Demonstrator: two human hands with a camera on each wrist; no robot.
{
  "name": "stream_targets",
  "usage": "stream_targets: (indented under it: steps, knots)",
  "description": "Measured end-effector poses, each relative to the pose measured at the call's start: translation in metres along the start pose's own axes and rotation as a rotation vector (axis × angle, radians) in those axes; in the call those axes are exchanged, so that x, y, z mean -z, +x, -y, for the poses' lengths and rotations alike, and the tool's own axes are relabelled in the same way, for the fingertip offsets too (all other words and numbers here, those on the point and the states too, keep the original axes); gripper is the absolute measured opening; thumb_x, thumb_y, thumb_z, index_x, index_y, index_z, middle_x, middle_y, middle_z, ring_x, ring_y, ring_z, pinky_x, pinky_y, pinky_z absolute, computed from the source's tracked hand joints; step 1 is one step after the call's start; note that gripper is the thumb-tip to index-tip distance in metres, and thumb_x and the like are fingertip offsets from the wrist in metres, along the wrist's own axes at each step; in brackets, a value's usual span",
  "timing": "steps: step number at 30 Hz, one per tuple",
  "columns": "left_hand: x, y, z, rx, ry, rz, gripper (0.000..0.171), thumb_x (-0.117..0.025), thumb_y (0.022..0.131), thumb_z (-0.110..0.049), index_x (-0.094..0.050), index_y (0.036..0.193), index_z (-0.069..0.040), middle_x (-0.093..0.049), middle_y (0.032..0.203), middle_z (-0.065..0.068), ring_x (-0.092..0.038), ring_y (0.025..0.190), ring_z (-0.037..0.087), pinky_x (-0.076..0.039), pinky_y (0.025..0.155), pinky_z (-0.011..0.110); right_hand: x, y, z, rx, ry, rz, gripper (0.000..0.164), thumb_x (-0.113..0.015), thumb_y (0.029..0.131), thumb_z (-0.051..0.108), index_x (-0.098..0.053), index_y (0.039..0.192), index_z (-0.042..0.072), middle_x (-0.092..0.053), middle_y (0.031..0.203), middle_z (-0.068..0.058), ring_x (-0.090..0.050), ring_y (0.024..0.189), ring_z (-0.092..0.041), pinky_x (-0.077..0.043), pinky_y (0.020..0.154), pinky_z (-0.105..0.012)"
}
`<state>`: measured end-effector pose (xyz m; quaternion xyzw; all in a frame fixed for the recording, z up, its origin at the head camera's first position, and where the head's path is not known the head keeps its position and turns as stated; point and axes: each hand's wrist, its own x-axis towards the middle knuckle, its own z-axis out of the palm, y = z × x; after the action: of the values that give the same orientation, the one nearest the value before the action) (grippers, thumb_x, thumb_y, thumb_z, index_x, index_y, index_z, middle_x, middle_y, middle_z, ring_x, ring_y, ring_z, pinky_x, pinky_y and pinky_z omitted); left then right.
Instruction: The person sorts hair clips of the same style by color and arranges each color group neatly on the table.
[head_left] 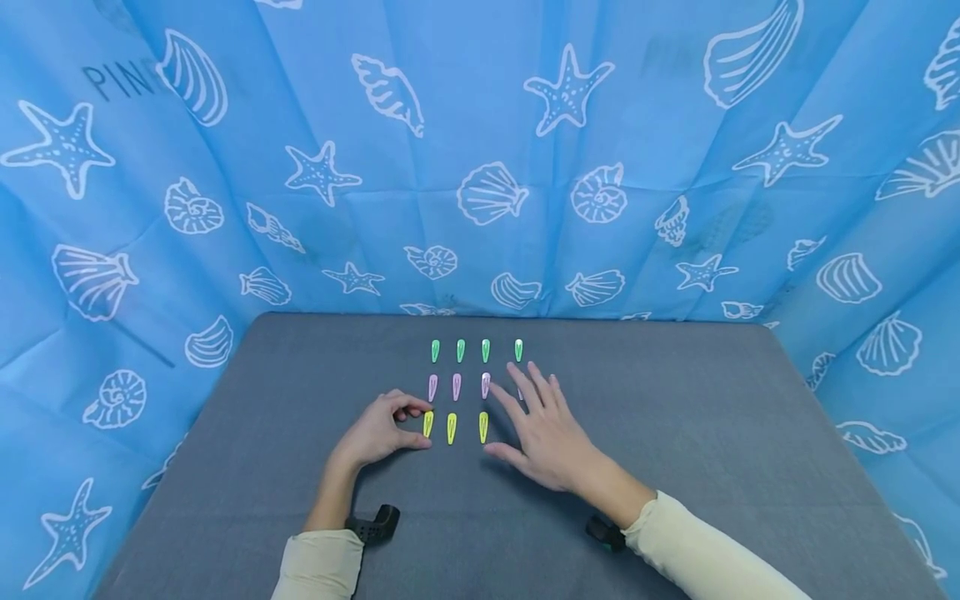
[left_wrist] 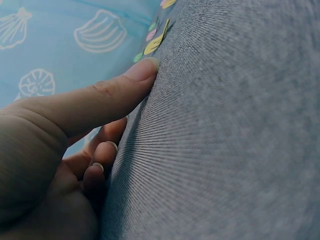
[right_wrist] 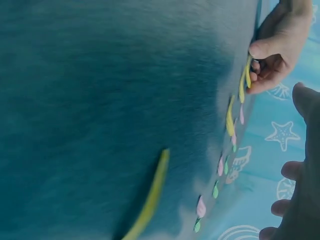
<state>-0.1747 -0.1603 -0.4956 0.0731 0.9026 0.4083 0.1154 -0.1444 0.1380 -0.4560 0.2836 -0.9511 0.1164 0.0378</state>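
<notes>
Small snap hair clips lie in three colour rows on a grey cloth-covered table. My left hand pinches the leftmost yellow hair clip end to end between thumb and fingertip. Beside it lie a second yellow clip and a third. My right hand hovers with spread fingers just right of the third, holding nothing. Below that hand, another yellow clip shows in the right wrist view; the head view hides it. In the left wrist view, the thumb touches the cloth, hiding the pinched clip.
Behind the yellow row are several pink clips, the rightmost mostly covered by right-hand fingers. Farther back lie several green clips. A blue curtain printed with shells and starfish hangs behind and beside the table.
</notes>
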Motion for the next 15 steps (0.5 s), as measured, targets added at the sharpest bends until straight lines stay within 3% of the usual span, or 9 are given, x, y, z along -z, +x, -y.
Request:
stream_targets:
  steps: [7,15]
  knots:
    - [-0.001,-0.001,0.0,-0.005,-0.001,-0.002,0.046,-0.093,0.073,-0.025,-0.074,0.116,-0.025,-0.061,0.106,-0.001,-0.049,0.096,0.018,-0.04,0.082,0.034,0.0,-0.02,-0.012,0.001,-0.028,-0.002,0.085,-0.056,0.093,0.07,-0.033,0.16,0.023,-0.016,0.172,-0.013,-0.014,0.158,-0.043,-0.017,0.122,-0.067]
    - [0.0,-0.001,0.0,0.005,-0.011,0.009,0.047,-0.093,0.073,-0.024,-0.074,0.116,-0.026,-0.06,0.105,-0.002,-0.048,0.096,0.018,-0.04,0.083,0.035,0.009,-0.041,-0.025,-0.036,-0.004,0.008,0.09,-0.064,0.09,0.067,-0.032,0.161,0.022,-0.017,0.171,-0.014,-0.019,0.157,-0.042,-0.021,0.121,-0.066]
